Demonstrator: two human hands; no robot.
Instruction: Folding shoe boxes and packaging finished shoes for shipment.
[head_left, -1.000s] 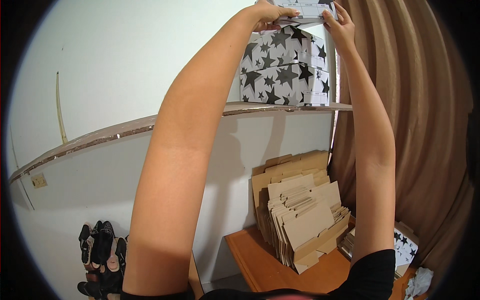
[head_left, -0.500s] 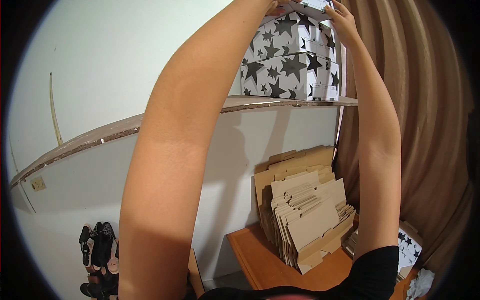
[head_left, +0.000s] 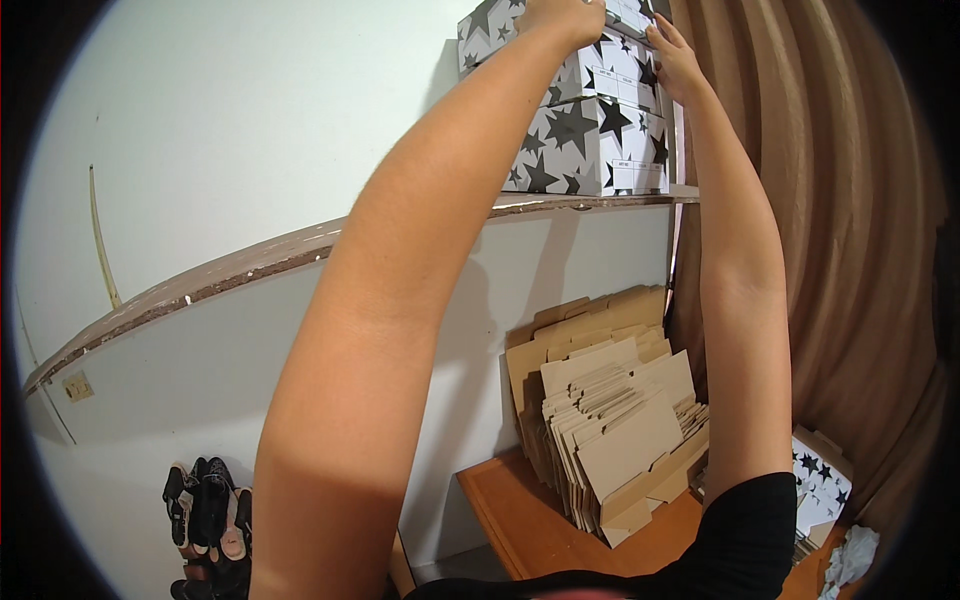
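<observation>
Both my arms reach up to a stack of white boxes printed with black stars on a high wall shelf (head_left: 590, 202). My left hand (head_left: 566, 18) grips the left side of the top box (head_left: 630, 12) at the upper edge of the view. My right hand (head_left: 673, 58) presses flat on that box's right end, beside the middle box (head_left: 610, 72). The bottom box (head_left: 590, 145) rests on the shelf. The top box is mostly cut off by the frame's edge.
A brown curtain (head_left: 830, 250) hangs at the right. Below, flattened cardboard boxes (head_left: 610, 420) lean against the wall on a wooden table (head_left: 530, 520). Another star-printed box (head_left: 825, 480) lies by the curtain. Dark shoes (head_left: 205, 510) stand at the lower left.
The view has tilted down a little, so the boxes and my hands sit higher in the frame. My hands stay on the top box.
</observation>
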